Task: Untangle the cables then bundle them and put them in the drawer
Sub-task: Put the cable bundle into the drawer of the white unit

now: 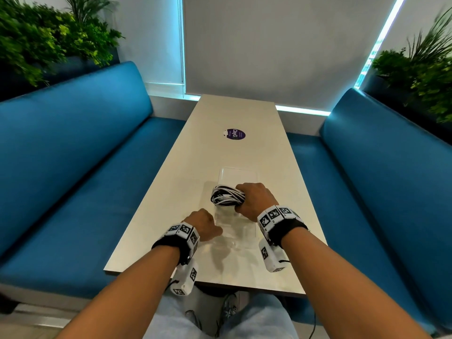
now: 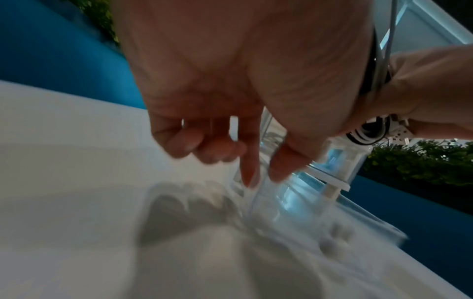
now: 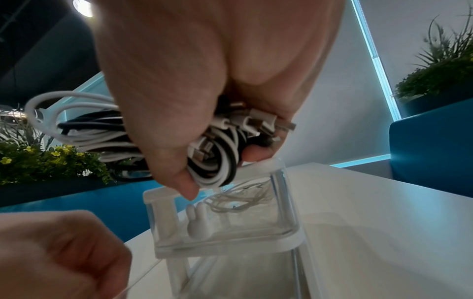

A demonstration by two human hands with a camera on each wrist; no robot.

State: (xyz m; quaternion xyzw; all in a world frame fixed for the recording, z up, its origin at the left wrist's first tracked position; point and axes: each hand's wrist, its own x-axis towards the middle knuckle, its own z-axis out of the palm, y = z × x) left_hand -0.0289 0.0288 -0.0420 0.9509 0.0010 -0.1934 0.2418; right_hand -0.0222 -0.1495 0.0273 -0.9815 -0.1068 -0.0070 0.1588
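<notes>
Above the clear drawer [image 1: 244,228], right hand [image 1: 254,200] grips the cable bundle [image 1: 226,195]; left hand [image 1: 204,223] pinches the drawer's front.

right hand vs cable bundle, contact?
Touching. The right wrist view shows the right hand with fingers and thumb curled round the black-and-white cable bundle; the head view agrees.

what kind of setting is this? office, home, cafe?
Probably a booth in an office lounge or cafe: two facing blue upholstered benches, a long pale table running between them, planters of greenery behind the backrests, and a branded round sticker on the tabletop.
</notes>
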